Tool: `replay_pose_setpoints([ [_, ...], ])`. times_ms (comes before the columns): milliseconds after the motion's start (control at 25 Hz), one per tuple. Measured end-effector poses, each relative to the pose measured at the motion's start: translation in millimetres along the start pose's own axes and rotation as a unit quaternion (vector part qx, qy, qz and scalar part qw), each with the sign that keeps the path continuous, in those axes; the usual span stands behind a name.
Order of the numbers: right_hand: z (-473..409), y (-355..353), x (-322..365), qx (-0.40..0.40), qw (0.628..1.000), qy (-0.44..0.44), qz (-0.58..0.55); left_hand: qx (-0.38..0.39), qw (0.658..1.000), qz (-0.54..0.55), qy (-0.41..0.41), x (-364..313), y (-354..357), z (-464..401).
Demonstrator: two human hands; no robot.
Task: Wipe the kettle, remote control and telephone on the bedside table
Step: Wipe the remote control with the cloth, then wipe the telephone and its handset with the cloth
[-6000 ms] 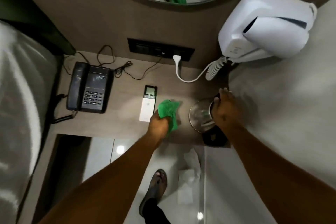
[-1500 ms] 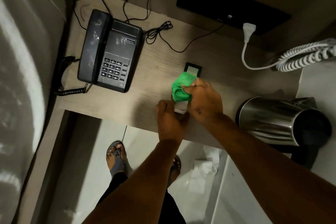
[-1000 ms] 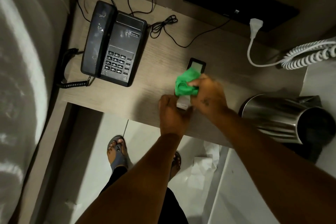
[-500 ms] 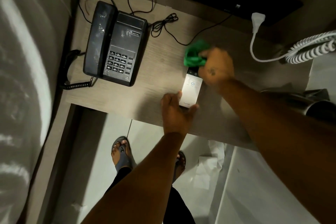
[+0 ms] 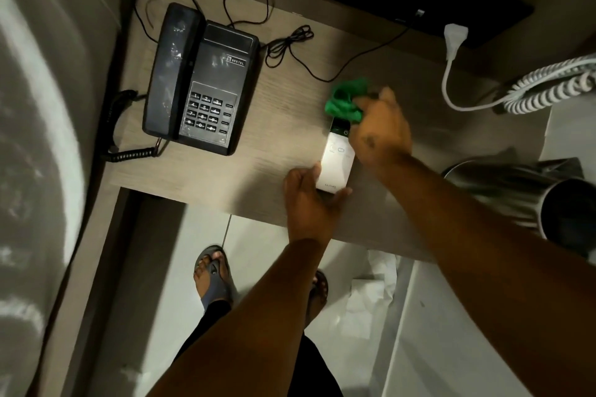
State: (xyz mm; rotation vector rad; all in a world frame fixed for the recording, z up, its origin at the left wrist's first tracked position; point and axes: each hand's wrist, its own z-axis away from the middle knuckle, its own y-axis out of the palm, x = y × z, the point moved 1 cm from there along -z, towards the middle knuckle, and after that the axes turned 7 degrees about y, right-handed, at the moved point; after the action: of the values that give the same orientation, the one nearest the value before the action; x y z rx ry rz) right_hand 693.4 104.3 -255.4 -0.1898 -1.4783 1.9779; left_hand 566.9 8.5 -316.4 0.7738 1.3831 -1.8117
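A bed edge blurs at far left. The phone [image 5: 198,87] sits on the wooden table [image 5: 258,167]. The left hand [image 5: 309,203] pinches the remote's [image 5: 335,161] near end; the right hand [image 5: 380,132] clutches a cloth [image 5: 343,103] on its far end. The kettle [image 5: 529,196] is cut off at right.

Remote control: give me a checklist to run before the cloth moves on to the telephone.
1. Remote control steadied at its near end by left hand: ok.
2. Green cloth gripped in right hand: ok.
3. Cloth reached the remote's far end: ok.
4. Remote's underside wiped: cannot tell.
5. Telephone handset seated on cradle: ok.
6. Bare tabletop between remote and telephone: ok.
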Motion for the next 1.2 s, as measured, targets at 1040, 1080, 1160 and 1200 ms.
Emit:
replay_pose_setpoints([
  [1040,-9,15,196,-0.049,0.971,-0.223,0.07,-0.081,0.993,-0.074,-0.042,62,-186,-109],
  [1080,-11,25,201,-0.029,0.969,-0.226,0.091,-0.074,0.994,-0.069,-0.033,65,-185,-106],
  [1160,-5,42,202,0.008,0.967,-0.229,0.113,-0.076,0.994,-0.069,-0.024,69,-182,-103],
  [1200,4,48,198,0.021,0.96,-0.245,0.131,-0.081,0.994,-0.066,-0.021,69,-182,-103],
])
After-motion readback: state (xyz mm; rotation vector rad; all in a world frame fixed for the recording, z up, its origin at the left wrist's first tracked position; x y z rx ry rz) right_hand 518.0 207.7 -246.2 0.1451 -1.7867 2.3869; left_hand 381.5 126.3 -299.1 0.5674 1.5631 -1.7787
